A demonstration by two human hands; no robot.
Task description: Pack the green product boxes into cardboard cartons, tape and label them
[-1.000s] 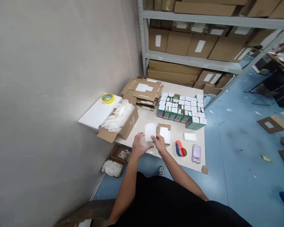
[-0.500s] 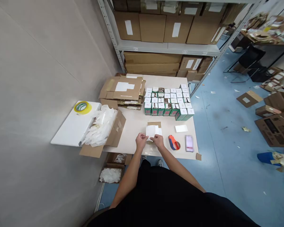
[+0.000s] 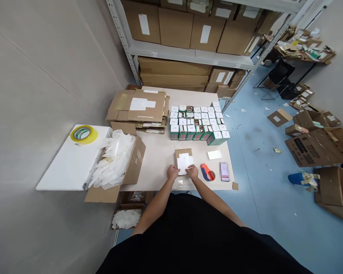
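Note:
A white paper label [image 3: 185, 163] lies over a small brown cardboard box [image 3: 183, 151] near the table's front edge. My left hand [image 3: 173, 172] is closed at the label's lower left side, its thumb and fingers at the edge. On the opposite side, my right hand [image 3: 192, 172] pinches the lower right edge. Whether the fingers also grip the cardboard underneath, I cannot tell. To the right of my right hand sits an orange and blue tape dispenser [image 3: 207, 172]. A white card [image 3: 214, 154] and a phone-like, blurred purple rectangle [image 3: 224, 171] lie beyond it.
Several rows of small green-and-white boxes [image 3: 191, 129] stand behind my hands. Flattened cardboard [image 3: 117, 108] is stacked at back left. An open carton [image 3: 137, 161] of white paper and a yellow tape roll [image 3: 84, 134] are at left. Shelving [image 3: 188, 53] rises behind the table.
Both hands have moved slightly down and spread apart with the label, which now lies flatter on the cardboard. More of the cardboard shows above it. The camera view has shifted.

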